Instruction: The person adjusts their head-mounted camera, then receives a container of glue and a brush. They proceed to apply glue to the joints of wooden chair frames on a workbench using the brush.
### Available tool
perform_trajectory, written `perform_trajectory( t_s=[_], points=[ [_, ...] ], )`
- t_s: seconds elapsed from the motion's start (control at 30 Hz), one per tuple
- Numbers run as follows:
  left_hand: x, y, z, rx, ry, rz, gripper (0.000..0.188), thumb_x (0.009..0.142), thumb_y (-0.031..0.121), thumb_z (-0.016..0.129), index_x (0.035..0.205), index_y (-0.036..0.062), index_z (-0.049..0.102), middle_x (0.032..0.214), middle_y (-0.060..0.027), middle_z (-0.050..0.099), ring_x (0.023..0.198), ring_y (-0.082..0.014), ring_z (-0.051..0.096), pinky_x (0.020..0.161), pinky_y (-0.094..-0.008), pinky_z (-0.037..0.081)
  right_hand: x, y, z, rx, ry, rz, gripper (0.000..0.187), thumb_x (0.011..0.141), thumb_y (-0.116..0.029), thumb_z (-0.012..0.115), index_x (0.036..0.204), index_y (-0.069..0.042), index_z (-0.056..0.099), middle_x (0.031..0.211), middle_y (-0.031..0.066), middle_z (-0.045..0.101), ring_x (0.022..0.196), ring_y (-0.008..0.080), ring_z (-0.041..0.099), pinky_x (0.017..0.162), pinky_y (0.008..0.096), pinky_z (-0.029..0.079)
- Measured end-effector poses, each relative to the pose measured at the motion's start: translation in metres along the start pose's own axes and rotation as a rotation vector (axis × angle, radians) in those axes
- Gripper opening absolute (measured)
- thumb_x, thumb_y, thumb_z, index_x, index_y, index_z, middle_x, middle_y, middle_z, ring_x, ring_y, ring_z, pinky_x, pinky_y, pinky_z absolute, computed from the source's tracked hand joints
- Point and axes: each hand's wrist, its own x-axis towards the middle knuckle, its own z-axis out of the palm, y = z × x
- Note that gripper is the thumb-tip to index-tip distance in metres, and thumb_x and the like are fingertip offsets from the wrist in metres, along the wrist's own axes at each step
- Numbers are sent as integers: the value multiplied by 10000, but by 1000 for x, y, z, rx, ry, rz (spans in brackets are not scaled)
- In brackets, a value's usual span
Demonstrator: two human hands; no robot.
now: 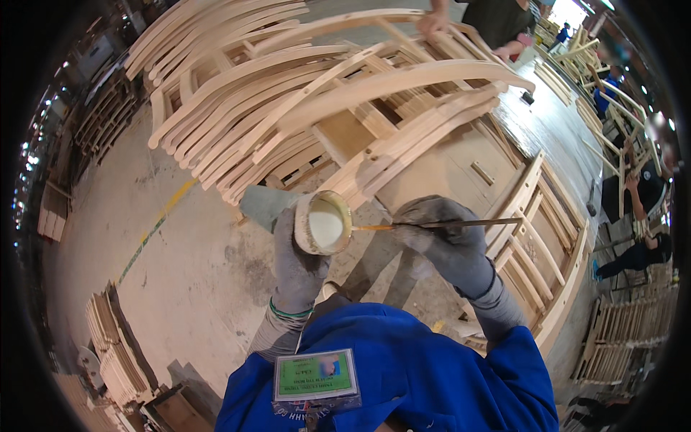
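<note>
A glue-smeared cup (305, 225) of white liquid, likely glue, is held in my gloved left hand (297, 263), its fingers wrapped round the side. My gloved right hand (446, 234) grips a thin brush (479, 222) that lies nearly level. The brush's yellowish end touches the cup's right rim, and its dark handle sticks out past my fingers to the right. A grey-green sheet or cloth (265, 207) shows just behind the left hand. Beyond my hands lie curved wooden chair frames (403, 83), with a board (446, 169) beneath them.
Stacked curved wooden parts (223, 108) fill the far left. A slatted wooden frame (533, 266) stands close by my right arm. At the far side, another person's hand (433, 25) touches a frame. More wood stacks (119, 353) sit at lower left, beyond a yellow floor line (155, 227).
</note>
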Motion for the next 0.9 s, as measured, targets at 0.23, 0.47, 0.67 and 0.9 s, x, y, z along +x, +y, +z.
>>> perform_trajectory(
  t_s=[0.23, 0.47, 0.67, 0.9],
  points=[
    [39, 14, -42, -881, 0, -518, 468, 852, 46, 539, 1272, 65, 334, 1241, -70, 412, 1129, -155, 469, 892, -282, 485, 50, 17, 58, -415, -143, -71, 199, 775, -117, 702, 912, -13, 601, 883, 103, 640, 797, 199, 641, 684, 295, 517],
    [41, -32, -69, -708, -29, -307, 469, 916, 133, 483, 1332, 38, 288, 1291, -99, 415, 1152, -193, 473, 988, -320, 404, 80, 57, 79, 638, 136, 440, 203, 835, -87, 619, 997, 18, 557, 930, 125, 619, 830, 227, 639, 722, 320, 549],
    [49, -96, -71, -378, 10, -355, 700, 786, 19, 637, 1338, -15, 208, 1303, -154, 378, 1187, -232, 439, 1005, -346, 378, 111, 101, 79, 741, 128, 700, 239, 875, -132, 568, 1051, 21, 517, 938, 131, 592, 826, 223, 628, 738, 324, 553],
    [95, -125, -62, -374, 68, -310, 393, 976, 304, 335, 1283, 62, 369, 1256, -112, 461, 1159, -243, 489, 957, -383, 452, 170, 149, 82, 756, 71, 882, 196, 920, -149, 506, 1032, 8, 536, 985, 95, 576, 897, 182, 590, 738, 277, 524]
  ],
)
